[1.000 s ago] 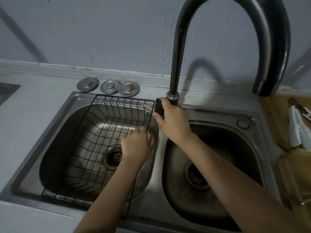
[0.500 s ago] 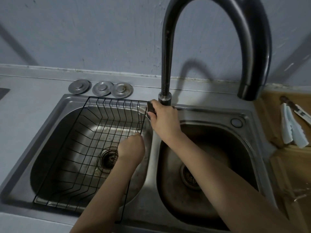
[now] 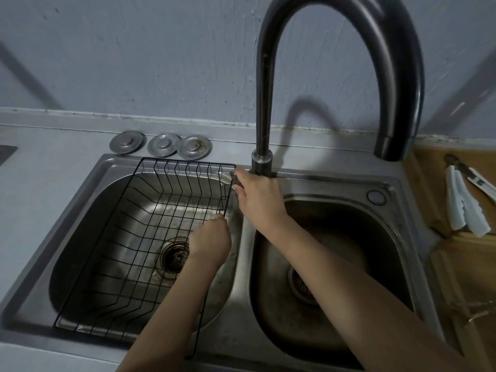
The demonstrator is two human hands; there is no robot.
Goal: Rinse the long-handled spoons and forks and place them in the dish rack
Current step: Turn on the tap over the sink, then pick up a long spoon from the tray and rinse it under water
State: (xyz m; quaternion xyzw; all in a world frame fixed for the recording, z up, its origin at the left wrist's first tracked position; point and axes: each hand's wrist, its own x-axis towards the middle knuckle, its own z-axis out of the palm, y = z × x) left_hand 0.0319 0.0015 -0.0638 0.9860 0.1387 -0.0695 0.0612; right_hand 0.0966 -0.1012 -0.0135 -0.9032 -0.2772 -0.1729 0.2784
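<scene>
Change: both hands hold as before, I see.
Left hand (image 3: 210, 241): fist on rack (image 3: 139, 237) right rim.
Right hand (image 3: 259, 196): grips tap (image 3: 261, 103) lever.

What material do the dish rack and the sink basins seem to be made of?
Dish rack: thin metal wire, apparently coated matte black; the rods are slim, dark and without shine. Sink: probably stainless steel with a brushed finish; grey, with soft blurred reflections.

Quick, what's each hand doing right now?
Left hand: closed on the wire dish rack at its right edge.
Right hand: closed on the tap handle.
</scene>
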